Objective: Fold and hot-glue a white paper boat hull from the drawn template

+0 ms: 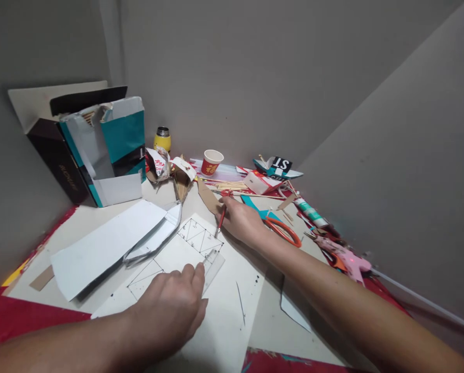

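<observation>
My right hand [241, 217] is closed round a red pencil [222, 216], its tip down by the far corner of a drawn frame. My left hand [173, 300] is curled, thumb and fingers closed at the near end of a clear ruler [215, 267]. Under both lies a white sheet [224, 316] with ruled rectangles, diagonals and small marks. Part of the lower drawing is hidden by my left hand. Orange-handled scissors [282, 231] lie just beyond my right wrist, and a brown cardboard piece [209, 197] touches the area near my right fingers.
Folded white card [107, 243] lies at left before a cut teal-and-white box [123, 137]. At the back stand a yellow bottle [162, 139] and a red paper cup [212, 162], with thin wooden sticks [227, 185] nearby. A pink glue gun [344, 259] lies at right.
</observation>
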The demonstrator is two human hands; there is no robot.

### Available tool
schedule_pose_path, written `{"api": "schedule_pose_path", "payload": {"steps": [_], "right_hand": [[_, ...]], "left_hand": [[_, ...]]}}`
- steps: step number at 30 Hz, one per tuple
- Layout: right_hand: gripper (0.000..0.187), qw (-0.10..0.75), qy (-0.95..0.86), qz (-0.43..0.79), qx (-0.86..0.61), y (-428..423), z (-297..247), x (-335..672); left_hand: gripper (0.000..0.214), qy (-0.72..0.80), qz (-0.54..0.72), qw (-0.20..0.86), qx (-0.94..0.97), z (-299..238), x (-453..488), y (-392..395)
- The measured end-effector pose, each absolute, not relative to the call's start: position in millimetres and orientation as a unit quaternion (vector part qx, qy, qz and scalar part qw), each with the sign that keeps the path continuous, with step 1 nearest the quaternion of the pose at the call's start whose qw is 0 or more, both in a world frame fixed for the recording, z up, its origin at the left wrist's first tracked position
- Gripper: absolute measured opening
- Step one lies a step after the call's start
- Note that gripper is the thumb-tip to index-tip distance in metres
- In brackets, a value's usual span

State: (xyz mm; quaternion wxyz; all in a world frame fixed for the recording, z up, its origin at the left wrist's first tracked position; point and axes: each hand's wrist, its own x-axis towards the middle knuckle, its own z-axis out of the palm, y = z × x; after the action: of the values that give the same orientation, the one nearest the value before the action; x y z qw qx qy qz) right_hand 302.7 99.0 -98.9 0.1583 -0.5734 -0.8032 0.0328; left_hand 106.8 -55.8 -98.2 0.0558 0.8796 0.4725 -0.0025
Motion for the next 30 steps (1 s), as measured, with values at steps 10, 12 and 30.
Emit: {"api": "schedule_pose_path", "payload": {"steps": [10, 12, 30], "right_hand": [[0.022, 0.311, -0.816, 0.243, -0.421, 67, -69, 215], [0.028, 0.297, -0.804, 0.244, -0.454, 74, -71, 198], [0.025, 0.544, -0.582, 0.472, -0.377, 89, 1, 258]], "left_hand": [[0.053, 0.41, -0.037, 0.077, 0.908, -91, 112, -59], [0.055, 0.374, -0.04, 0.076, 0.923, -93, 113, -62], [0.059, 0.451, -0.029, 0.028, 0.892, -105, 110, -61]]}}
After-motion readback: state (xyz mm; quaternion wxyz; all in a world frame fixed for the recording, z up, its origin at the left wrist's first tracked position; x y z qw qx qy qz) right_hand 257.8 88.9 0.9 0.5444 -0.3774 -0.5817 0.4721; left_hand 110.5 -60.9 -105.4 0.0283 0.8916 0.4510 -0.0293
